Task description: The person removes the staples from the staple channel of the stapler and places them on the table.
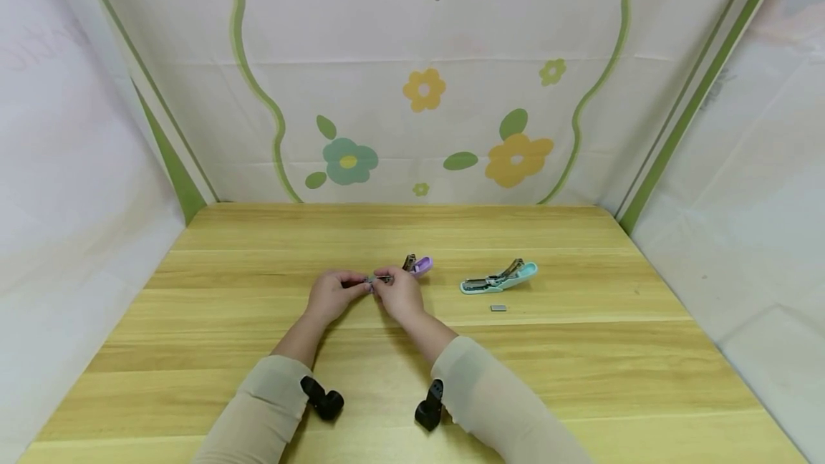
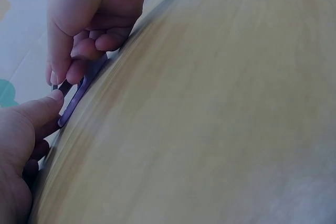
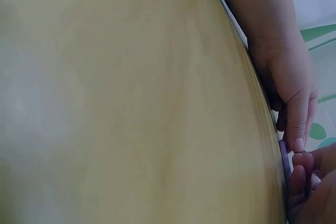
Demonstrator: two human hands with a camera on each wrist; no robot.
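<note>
A purple stapler (image 1: pixel 422 266) lies opened out on the wooden table, its handle end tipped up to the right. At its front end, my left hand (image 1: pixel 330 297) pinches the stapler between thumb and fingers. My right hand (image 1: pixel 401 296) bends over the middle, fingertips meeting those of the left. Between the right thumb and finger shows a sliver of a small grey metal piece, seemingly a strip of staples, mostly hidden. In the left wrist view the purple base (image 2: pixel 79 98) runs under both hands. The right wrist view shows only the base's edge (image 3: pixel 285 158).
To the right a light teal stapler (image 1: pixel 515 278) lies opened out. A short grey strip of staples (image 1: pixel 498 308) rests on the table (image 1: pixel 580 364) just in front of it. A flower-printed cloth (image 1: pixel 387 127) stands along the back edge, with white cloth at both sides.
</note>
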